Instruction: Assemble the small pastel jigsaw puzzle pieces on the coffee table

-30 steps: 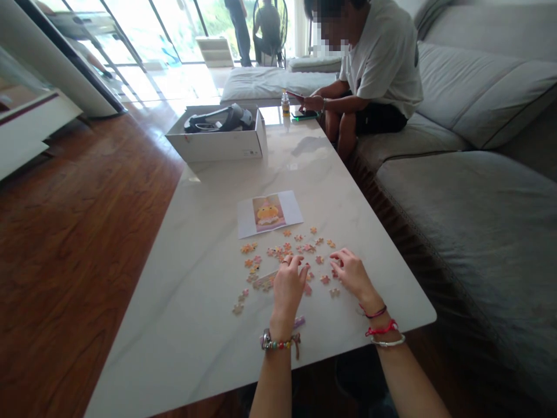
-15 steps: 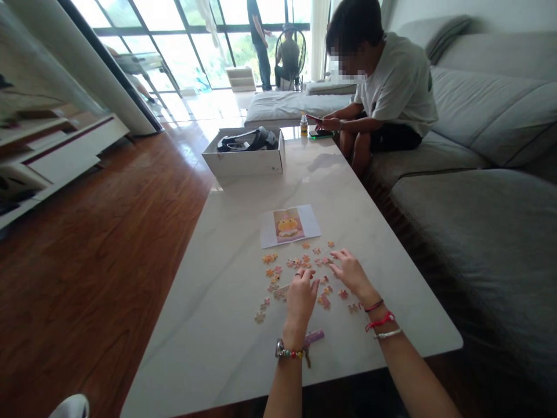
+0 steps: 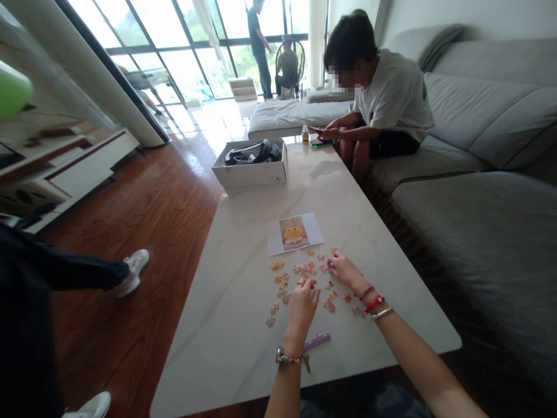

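Observation:
Small pink, orange and cream jigsaw pieces [image 3: 329,303] lie scattered on the white marbled table [image 3: 243,232]. My left hand [image 3: 302,305] hovers low over the near side of the pieces, fingers loosely bent and the thumb apart, with nothing visible in it. My right hand [image 3: 344,271] is at the right side of the cluster, its fingertips drawn together on a pinkish jigsaw piece that they mostly hide. Just beyond the pieces lies a creased paper sheet [image 3: 317,227] printed with a yellow figure. A purple strip [image 3: 319,341] rests on the table beside my left wrist.
Farther along the table stand a white box [image 3: 256,176] holding a dark headset and a small bottle [image 3: 305,136]. A person [image 3: 391,93] sits on the grey sofa at right, holding a phone. Someone's leg and white shoe [image 3: 136,271] are on the floor at left.
My right hand's fingers have drawn together at the pieces; before, they were stretched out. My left hand has hardly moved. A person's leg has come into view at left, and the view has shifted slightly.

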Tool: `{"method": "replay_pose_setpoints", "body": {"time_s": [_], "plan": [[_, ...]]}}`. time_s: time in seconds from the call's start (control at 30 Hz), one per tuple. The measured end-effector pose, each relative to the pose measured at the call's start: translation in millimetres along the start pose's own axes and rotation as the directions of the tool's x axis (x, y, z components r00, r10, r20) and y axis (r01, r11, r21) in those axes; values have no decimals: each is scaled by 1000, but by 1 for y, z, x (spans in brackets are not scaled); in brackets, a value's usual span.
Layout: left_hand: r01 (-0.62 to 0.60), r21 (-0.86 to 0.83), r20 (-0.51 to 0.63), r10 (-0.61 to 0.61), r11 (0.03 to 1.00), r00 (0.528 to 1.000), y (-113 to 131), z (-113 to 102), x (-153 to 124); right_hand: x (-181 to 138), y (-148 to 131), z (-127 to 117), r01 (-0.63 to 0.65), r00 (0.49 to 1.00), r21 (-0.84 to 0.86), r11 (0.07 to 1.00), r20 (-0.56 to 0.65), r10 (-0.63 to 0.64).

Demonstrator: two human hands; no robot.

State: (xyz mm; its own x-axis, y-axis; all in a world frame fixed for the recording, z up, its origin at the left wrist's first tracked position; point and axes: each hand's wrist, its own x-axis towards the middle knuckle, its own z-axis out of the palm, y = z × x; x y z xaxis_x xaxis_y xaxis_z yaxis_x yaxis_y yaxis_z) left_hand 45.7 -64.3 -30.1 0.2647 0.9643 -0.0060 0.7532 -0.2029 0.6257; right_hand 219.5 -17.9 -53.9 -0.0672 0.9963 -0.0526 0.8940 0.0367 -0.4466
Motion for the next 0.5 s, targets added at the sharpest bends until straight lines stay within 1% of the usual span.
{"method": "replay_pose_setpoints", "body": {"time_s": [0.1, 0.23, 0.3, 0.4, 0.5], "plan": [[-1, -11, 6, 1, 1000, 1000, 1, -5, 4, 3, -3, 0, 26, 999, -12, 1000, 24, -26], [-39, -44, -6, 39, 998, 999, 4, -9, 24, 7, -9, -7, 70, 997, 62, 996, -16, -69], [-66, -77, -27, 64, 995, 998, 6, -10, 36, 10, -15, -16, 117, 992, 113, 987, -63, -110], [-83, -102, -54, 77, 991, 996, 10, -12, 55, 15, -26, -36, 197, 972, 184, 963, -163, -168], [-90, -87, -86, 82, 992, 993, 15, -19, 69, 22, -36, -54, 245, 952, 186, 951, -231, -200]]}}
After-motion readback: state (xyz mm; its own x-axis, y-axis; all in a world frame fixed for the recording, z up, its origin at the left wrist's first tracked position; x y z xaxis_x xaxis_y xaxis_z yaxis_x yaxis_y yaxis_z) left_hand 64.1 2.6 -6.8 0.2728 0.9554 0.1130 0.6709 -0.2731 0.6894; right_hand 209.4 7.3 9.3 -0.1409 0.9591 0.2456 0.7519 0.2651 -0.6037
